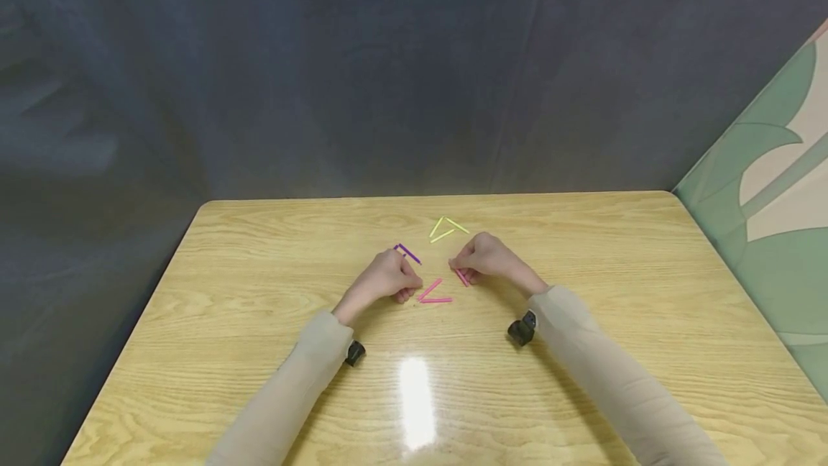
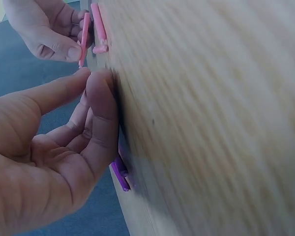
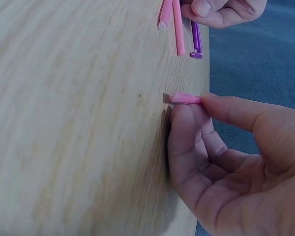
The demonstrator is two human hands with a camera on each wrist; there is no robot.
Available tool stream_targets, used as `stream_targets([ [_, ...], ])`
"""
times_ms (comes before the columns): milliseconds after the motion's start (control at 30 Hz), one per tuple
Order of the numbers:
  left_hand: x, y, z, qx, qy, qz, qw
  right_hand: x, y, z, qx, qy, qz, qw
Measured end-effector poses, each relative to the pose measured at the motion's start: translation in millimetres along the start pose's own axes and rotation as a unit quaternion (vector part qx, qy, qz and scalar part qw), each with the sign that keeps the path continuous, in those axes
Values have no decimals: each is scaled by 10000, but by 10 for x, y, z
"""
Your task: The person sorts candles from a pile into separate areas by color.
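holding a pink stick beside two laid ones

bending the left hand (image 1: 387, 275) into a curl, thumb tip against forefinger, gripping nothing visible. covering part of the purple sticks (image 1: 410, 254) with it, leaving their outline impossible to judge. seeing two pink sticks (image 1: 437, 300) lying between the hands, meeting in a v at the left, seemingly lacking a third side. finding three yellow sticks (image 1: 443, 236) lying farther back in a triangle, gapping at right but apparently done. pinching another pink stick (image 1: 462, 277) between thumb and fingers of the right hand (image 1: 486, 256), just right of the v.

seeing a dark curtain (image 1: 388, 92) hanging behind, glare (image 1: 417, 401) shining off the near table (image 1: 259, 380), and a leaf-patterned panel (image 1: 770, 178) standing far right. finding only the left hand standing in the way, over the purple.
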State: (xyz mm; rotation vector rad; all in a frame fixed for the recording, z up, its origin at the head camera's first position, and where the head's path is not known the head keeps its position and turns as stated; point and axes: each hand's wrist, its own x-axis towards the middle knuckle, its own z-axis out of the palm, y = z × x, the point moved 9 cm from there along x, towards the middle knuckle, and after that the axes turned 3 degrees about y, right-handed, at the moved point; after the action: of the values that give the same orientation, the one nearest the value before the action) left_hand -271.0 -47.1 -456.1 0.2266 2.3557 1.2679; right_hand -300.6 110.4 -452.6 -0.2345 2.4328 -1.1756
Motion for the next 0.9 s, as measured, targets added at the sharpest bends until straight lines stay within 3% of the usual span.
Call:
stream_targets([
  [333,3,13,23,73,-79,-69,9999,-3,-18,-31,183,-13,144,9997],
  [600,5,47,78,179,-228,54,9996,-55,92,-130,-43,120,414,9991],
  [900,7,68,98,726,-96,151,9972,-83,131,-221,100,202,452,9987],
])
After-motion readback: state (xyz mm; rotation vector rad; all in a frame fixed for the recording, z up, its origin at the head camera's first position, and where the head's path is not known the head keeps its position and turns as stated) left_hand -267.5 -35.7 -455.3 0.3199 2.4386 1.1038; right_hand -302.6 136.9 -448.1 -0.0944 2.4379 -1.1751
